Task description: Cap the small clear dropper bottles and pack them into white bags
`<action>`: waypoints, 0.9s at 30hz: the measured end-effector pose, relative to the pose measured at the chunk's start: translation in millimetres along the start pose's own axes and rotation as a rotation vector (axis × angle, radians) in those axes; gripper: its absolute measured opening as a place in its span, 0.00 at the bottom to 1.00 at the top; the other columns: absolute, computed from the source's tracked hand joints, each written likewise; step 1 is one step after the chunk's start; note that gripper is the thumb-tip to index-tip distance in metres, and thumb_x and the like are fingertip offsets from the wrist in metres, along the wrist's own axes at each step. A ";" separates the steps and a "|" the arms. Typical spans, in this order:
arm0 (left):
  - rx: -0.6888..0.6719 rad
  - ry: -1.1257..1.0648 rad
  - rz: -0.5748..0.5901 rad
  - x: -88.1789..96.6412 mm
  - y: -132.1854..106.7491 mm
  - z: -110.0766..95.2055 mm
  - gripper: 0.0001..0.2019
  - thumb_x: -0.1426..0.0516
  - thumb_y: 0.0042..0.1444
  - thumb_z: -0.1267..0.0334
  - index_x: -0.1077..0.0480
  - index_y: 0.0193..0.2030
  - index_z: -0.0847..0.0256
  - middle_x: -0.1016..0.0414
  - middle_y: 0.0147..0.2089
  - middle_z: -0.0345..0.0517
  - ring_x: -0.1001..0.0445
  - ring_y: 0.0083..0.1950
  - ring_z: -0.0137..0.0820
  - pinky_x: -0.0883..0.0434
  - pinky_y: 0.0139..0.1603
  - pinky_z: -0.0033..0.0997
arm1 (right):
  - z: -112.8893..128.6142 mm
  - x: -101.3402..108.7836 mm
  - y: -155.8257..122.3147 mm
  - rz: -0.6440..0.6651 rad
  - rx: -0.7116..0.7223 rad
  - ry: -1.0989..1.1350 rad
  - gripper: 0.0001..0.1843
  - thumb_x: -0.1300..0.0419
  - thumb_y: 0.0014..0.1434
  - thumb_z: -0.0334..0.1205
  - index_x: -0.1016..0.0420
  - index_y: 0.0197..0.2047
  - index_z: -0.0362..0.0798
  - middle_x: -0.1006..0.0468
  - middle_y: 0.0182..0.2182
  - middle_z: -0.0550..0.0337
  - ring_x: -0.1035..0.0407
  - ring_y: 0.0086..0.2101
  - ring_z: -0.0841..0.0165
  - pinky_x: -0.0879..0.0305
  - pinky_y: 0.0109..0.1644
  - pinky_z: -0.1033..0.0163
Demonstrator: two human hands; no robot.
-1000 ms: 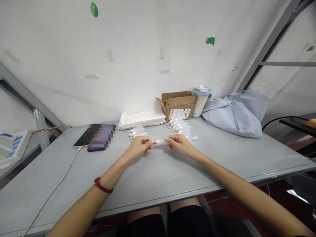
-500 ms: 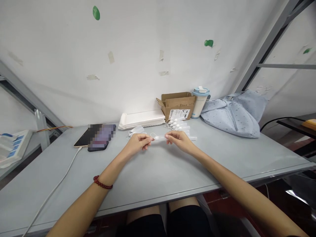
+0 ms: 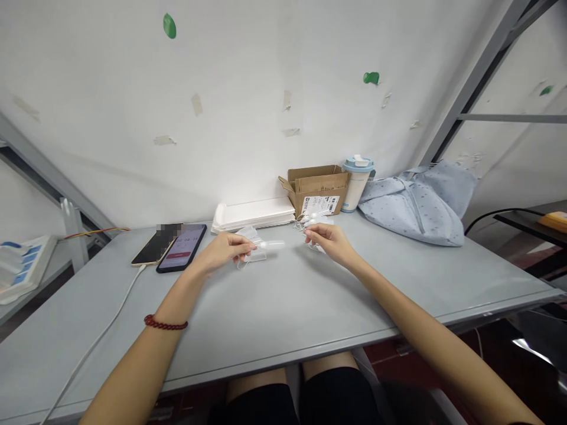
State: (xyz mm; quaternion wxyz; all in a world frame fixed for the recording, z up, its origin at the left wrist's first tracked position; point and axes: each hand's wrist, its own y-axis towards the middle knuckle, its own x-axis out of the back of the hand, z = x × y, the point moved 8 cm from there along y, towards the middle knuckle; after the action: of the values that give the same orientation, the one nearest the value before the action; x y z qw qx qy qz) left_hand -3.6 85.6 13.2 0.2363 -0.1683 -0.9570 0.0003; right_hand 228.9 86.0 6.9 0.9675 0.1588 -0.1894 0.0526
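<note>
Left hand [image 3: 224,250] in a pinch grip on a clear tube [image 3: 275,244], right hand [image 3: 332,242] half-curled, grip unclear.

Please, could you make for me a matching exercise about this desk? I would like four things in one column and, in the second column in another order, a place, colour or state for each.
Column one
1. Left hand
2. Beaded bracelet
3. Lidded cup
4. Cardboard box

Column two
A. Stands between a box and a pale blue fabric bag
B. Brown, with a white printed label on its front
C. Holds a small clear plastic piece
D. Dark red

Right pairs: 1-C, 2-D, 3-A, 4-B
</note>
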 end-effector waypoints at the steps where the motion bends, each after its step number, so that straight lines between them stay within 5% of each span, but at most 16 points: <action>1: 0.005 0.006 -0.016 6.0 -0.3 0.5 0.12 0.39 0.44 0.55 0.26 0.23 0.63 0.31 0.22 0.42 0.36 0.25 0.26 0.37 0.24 0.24 | -1.0 5.6 1.3 -0.032 -0.001 -0.008 0.14 0.44 0.55 0.49 0.28 0.32 0.45 0.24 0.27 0.58 0.33 0.28 0.70 0.38 0.34 0.64; 11: 0.117 0.075 -0.062 34.4 4.9 28.4 0.13 0.38 0.40 0.53 0.27 0.20 0.63 0.31 0.21 0.42 0.36 0.24 0.26 0.39 0.23 0.24 | -8.9 53.3 12.2 -0.283 0.084 -0.320 0.08 0.45 0.54 0.39 0.27 0.31 0.46 0.22 0.29 0.57 0.31 0.30 0.67 0.37 0.36 0.62; 27: 0.160 0.218 0.078 29.3 5.4 40.4 0.15 0.39 0.43 0.54 0.32 0.16 0.62 0.30 0.22 0.44 0.33 0.25 0.27 0.39 0.24 0.23 | -42.9 71.4 22.1 -0.230 -0.041 -0.606 0.08 0.42 0.52 0.33 0.25 0.37 0.44 0.23 0.39 0.51 0.30 0.35 0.65 0.37 0.42 0.59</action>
State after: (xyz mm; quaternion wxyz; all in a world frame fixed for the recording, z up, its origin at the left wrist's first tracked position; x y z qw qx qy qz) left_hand -44.6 103.3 -9.9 0.3514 -0.1850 -0.9153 0.0675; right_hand 306.1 123.8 3.0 0.8697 0.1681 -0.4507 -0.1105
